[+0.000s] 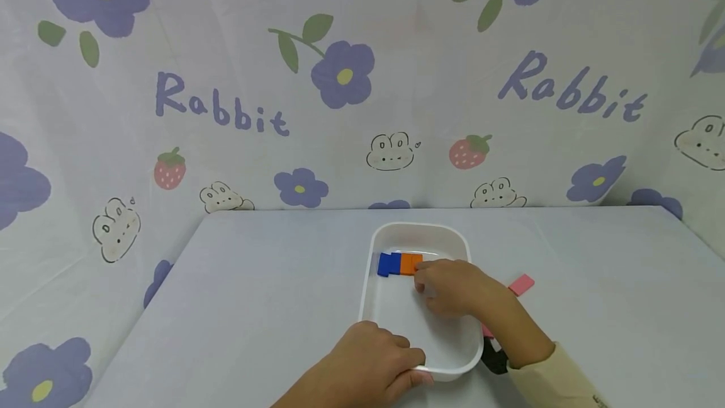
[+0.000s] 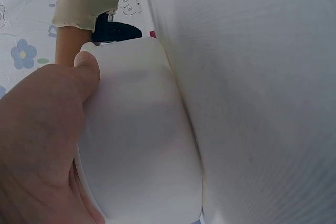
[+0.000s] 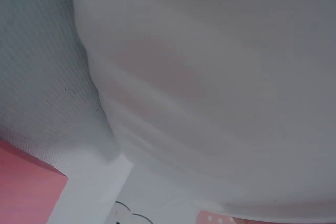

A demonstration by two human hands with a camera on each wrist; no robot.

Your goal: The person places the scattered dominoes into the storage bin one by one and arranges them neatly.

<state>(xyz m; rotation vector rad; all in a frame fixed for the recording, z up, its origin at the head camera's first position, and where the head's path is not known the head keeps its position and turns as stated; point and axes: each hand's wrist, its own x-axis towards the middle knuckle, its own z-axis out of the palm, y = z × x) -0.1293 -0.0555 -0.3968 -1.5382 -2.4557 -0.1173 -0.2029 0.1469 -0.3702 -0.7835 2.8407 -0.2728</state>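
A white plastic tray (image 1: 396, 326) stands on the table. My left hand (image 1: 376, 361) grips its near rim, and the left wrist view shows the thumb (image 2: 88, 69) over the tray's edge (image 2: 136, 129). Inside, near the far left, blue blocks (image 1: 388, 264) and orange blocks (image 1: 406, 264) lie flat in a row, side by side. My right hand (image 1: 453, 286) reaches over the right wall with curled fingers and pinches the orange block at the row's right end. The fingers hide part of that block. In the right wrist view the tray's outer wall (image 3: 199, 93) covers the fingers.
On the table right of the tray lies a pink block (image 1: 521, 284). More pink (image 1: 487, 331) shows between the tray and my right forearm. A dark device (image 1: 494, 357) sits under the right wrist. A rabbit-and-flower cloth (image 1: 340, 143) hangs behind the table.
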